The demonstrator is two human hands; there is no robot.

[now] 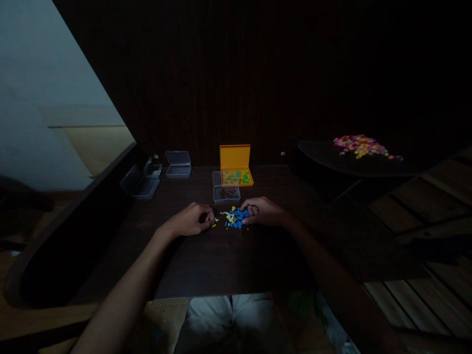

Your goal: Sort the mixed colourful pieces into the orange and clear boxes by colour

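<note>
blue pieces [238,216] lie at my right hand [258,210]; my left hand [197,218] curls apart, both grips indeterminable; risk: careless sweeping mixes in yellow pieces [230,217].

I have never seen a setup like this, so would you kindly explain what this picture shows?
There is no machine: these are a person's two bare hands, seen by a head-worn camera looking forward and down. On the dark table lies a pile of small blue and yellow pieces. The right hand is at the pile's blue side; the left hand is beside a few yellow bits. Beyond the pile sit an open clear box and an open orange case. Whether either hand grips a piece is too small to tell.
</note>
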